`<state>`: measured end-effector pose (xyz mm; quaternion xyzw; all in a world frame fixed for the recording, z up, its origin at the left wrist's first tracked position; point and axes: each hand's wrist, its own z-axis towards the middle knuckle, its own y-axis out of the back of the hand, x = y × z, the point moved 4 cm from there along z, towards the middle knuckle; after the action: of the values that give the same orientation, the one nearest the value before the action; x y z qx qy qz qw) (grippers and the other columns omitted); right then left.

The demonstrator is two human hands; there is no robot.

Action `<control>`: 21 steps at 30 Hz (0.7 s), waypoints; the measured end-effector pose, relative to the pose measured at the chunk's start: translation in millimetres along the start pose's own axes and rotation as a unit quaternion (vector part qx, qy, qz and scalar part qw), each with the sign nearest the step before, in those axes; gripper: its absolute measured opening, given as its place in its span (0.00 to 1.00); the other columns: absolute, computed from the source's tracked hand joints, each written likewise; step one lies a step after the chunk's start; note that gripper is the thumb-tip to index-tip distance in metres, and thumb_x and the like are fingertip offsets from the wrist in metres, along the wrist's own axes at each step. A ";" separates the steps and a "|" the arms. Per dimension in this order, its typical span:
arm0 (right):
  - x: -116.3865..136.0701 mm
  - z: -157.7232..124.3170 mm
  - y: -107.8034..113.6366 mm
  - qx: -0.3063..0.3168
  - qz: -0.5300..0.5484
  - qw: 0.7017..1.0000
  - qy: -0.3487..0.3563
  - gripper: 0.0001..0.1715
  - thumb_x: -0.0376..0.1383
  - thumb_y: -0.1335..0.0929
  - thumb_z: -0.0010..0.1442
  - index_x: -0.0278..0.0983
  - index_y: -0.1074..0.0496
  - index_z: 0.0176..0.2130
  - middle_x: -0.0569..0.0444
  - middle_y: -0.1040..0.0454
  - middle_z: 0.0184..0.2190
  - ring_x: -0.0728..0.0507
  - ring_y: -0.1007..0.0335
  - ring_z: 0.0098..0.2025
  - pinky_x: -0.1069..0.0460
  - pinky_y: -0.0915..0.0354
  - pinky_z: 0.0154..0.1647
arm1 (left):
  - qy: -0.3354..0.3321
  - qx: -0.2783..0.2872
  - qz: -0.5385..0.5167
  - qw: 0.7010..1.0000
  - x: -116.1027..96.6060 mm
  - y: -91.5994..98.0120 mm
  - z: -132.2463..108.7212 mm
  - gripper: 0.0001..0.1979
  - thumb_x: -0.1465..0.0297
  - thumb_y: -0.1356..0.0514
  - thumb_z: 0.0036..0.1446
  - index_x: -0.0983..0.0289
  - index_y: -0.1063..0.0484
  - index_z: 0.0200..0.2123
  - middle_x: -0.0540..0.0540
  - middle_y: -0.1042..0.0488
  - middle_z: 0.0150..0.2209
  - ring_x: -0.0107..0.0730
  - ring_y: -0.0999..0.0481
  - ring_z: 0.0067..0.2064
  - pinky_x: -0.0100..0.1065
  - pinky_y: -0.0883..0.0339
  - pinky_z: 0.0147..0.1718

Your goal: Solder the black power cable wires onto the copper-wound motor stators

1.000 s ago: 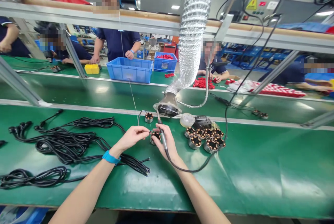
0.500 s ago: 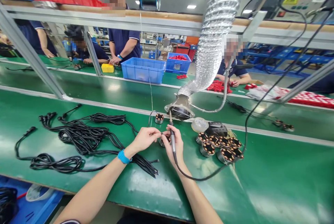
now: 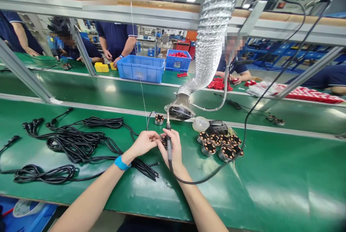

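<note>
My right hand (image 3: 175, 149) is closed around a soldering iron (image 3: 169, 144), its tip pointing up and away from me. The thumb and index finger of that hand also meet the fingertips of my left hand (image 3: 145, 142). My left hand is pinched closed; what sits in the pinch is too small to make out. Partly hidden behind my fingers is a motor stator (image 3: 163, 140) with copper windings. Just beyond stands another stator (image 3: 159, 119), a black cable running beside it. A thin solder wire (image 3: 143, 98) hangs from above down to my left hand.
Black cables (image 3: 78, 141) lie coiled to the left, their stripped ends near my left wrist. Several stators (image 3: 208, 148) cluster at the right, by a tape roll (image 3: 200, 124). A fume extraction hood (image 3: 179, 107) hangs beyond my hands. Co-workers sit and stand across the bench.
The whole view has shifted, so things appear further left. Both hands stay together at the stator, and the iron is still in my right hand. A co-worker's hands across the bench have moved apart.
</note>
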<state>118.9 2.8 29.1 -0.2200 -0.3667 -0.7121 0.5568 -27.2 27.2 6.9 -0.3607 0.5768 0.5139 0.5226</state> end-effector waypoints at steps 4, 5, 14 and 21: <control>-2.1 0.5 -3.2 0.009 0.011 1.000 -0.001 0.21 0.30 0.35 0.64 0.45 0.33 0.55 0.50 0.36 0.47 0.47 0.27 0.41 0.47 0.28 0.49 | -0.005 0.020 0.042 0.999 -3.6 -2.5 -3.2 0.10 0.66 0.39 0.54 0.67 0.28 0.27 0.48 0.33 0.22 0.26 0.36 0.26 0.27 0.43 0.27; -3.1 0.6 -3.0 0.008 0.014 1.000 -0.001 0.20 0.30 0.35 0.65 0.45 0.33 0.55 0.51 0.36 0.46 0.47 0.27 0.40 0.48 0.28 0.48 | -0.004 0.023 0.052 0.998 -6.2 -1.9 -3.9 0.11 0.65 0.40 0.55 0.67 0.27 0.27 0.47 0.34 0.22 0.25 0.37 0.25 0.27 0.45 0.26; -7.6 2.2 7.2 -0.011 0.019 0.999 -0.024 0.20 0.28 0.36 0.64 0.44 0.32 0.53 0.52 0.38 0.44 0.49 0.28 0.36 0.50 0.28 0.43 | 0.022 0.065 0.056 0.996 -20.8 7.8 -5.0 0.14 0.60 0.39 0.56 0.66 0.25 0.31 0.51 0.29 0.25 0.29 0.32 0.28 0.29 0.40 0.28; -12.5 -0.9 -0.3 -0.008 0.008 0.999 -0.033 0.18 0.29 0.36 0.64 0.42 0.32 0.52 0.51 0.37 0.43 0.49 0.28 0.36 0.51 0.28 0.43 | 0.102 0.002 -0.049 0.994 -5.0 2.3 -1.7 0.13 0.61 0.37 0.51 0.66 0.29 0.28 0.46 0.37 0.21 0.20 0.46 0.20 0.27 0.55 0.20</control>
<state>122.2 10.1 19.4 -0.2510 -0.3779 -0.7026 0.5482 -28.7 25.4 12.1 -0.4380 0.6098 0.4467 0.4866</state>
